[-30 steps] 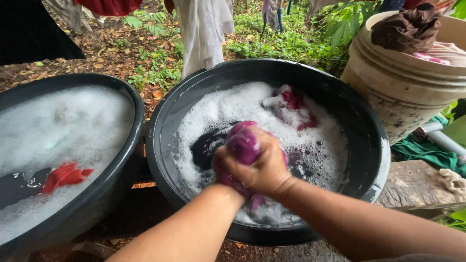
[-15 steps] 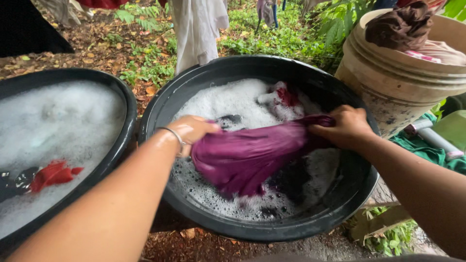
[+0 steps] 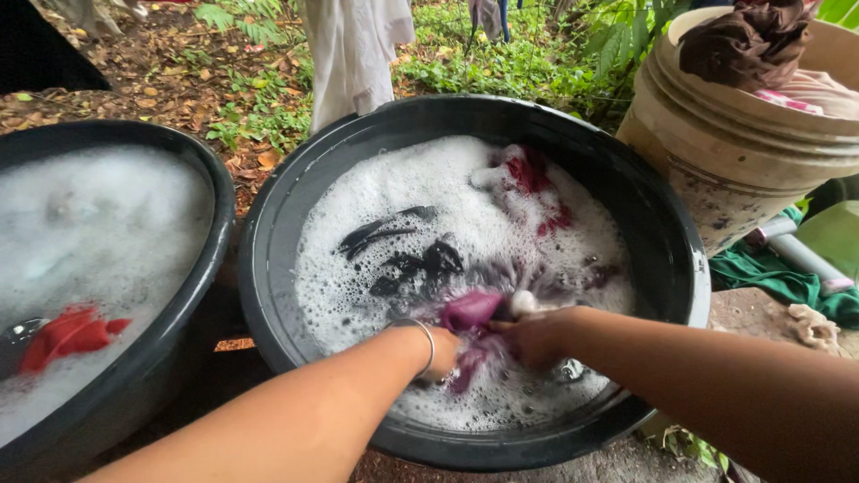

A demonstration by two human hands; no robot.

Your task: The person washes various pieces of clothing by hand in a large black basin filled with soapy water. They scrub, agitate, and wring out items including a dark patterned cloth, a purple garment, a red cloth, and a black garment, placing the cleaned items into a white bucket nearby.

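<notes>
A big black basin (image 3: pixel 295 206) full of soapy water stands in front of me. Both hands are down in the suds at its near side. My left hand (image 3: pixel 440 351), with a thin bangle on the wrist, and my right hand (image 3: pixel 528 338) grip a bunched purple cloth (image 3: pixel 469 311) between them, partly under the foam. A red garment (image 3: pixel 533 179) and dark cloth (image 3: pixel 420 259) lie in the foam farther back.
A second black basin (image 3: pixel 201 259) of foam with a red cloth (image 3: pixel 67 335) sits at the left. A beige bucket (image 3: pixel 743 152) heaped with clothes stands at the right, above green cloth (image 3: pixel 774 277). White fabric (image 3: pixel 353 49) hangs behind, over leafy ground.
The purple cloth, stretched wide between my hands above the water half a second ago, is now bunched and pushed down into the suds at the basin's near side.
</notes>
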